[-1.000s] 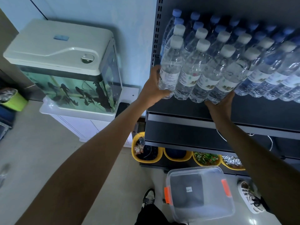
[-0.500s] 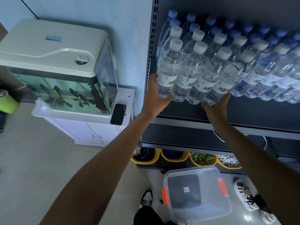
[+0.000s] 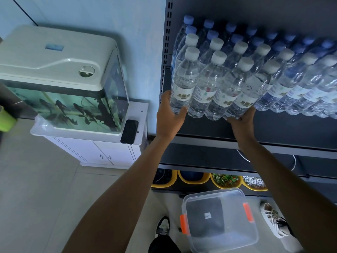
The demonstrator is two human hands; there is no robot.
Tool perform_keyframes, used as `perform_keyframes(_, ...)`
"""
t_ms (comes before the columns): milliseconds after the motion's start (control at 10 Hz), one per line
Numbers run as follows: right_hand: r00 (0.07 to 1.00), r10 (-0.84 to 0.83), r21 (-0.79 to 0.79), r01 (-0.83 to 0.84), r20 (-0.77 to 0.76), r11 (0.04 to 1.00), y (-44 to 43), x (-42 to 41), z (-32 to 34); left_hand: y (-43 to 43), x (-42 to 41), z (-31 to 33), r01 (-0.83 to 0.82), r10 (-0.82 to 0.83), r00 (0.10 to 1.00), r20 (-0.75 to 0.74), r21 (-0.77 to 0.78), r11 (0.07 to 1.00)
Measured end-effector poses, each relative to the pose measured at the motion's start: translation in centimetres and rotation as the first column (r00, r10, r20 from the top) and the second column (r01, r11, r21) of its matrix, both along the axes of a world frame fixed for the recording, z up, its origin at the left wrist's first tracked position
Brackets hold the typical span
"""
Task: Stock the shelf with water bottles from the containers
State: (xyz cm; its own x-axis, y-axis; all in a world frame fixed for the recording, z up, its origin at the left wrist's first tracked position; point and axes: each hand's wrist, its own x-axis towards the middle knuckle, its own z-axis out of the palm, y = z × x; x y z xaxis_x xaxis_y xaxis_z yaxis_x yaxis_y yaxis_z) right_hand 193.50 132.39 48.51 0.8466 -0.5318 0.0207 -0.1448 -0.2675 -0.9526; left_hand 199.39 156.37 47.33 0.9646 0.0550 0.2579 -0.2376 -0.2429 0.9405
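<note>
While both arms reach forward, the left hand (image 3: pixel 170 114) and the right hand (image 3: pixel 240 121) hold the two ends of a front row of four water bottles (image 3: pixel 215 88) with white caps. This row stands on the dark shelf (image 3: pixel 273 128) at its left end, close to the perforated upright post (image 3: pixel 168 33), and the bottles lean a little to the right in this view.

The left hand grips the leftmost bottle (image 3: pixel 183 84) low on its body. Its fingers (image 3: pixel 165 94) lie along the left side of the bottle, and the thumb curls across the front, near the base.

The right hand cups the base of the fourth bottle (image 3: pixel 249 92). Its fingers go up along the lower right side of this bottle and their tips are hidden behind it. The two middle bottles stand between the hands and neither hand touches them.

Behind and to the right of the row, many more bottles (image 3: pixel 291 77) fill the shelf, with white caps in front and blue caps at the back.

On the floor below, a clear plastic container (image 3: pixel 228 240) with orange latches stands just in front of the shelf unit, between two shoes. Yellow bins (image 3: pixel 193 179) sit under the lowest shelf. To the left, a fish tank (image 3: pixel 54 57) stands on a white cabinet (image 3: pixel 102 152), and a black phone (image 3: pixel 129 131) lies beside the tank.
</note>
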Motion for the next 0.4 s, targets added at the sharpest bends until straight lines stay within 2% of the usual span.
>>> perform_keyframes(200,1.000,0.017,0.068,-0.016,-0.010,0.998,-0.4,-0.3,0.0,-0.2,0.2,0.3,-0.001,-0.002,0.999,0.045,0.055,0.998)
perform_keyframes(300,1.000,-0.011,0.223,0.009,0.005,0.975,0.0,-0.3,1.5,0.0,0.2,0.8,-0.053,0.042,0.995,0.091,0.123,0.991)
perform_keyframes(400,0.994,-0.095,0.198,0.083,0.051,0.977,0.2,-1.5,1.5,0.1,0.1,0.8,-0.048,0.045,0.998,0.038,0.103,0.994)
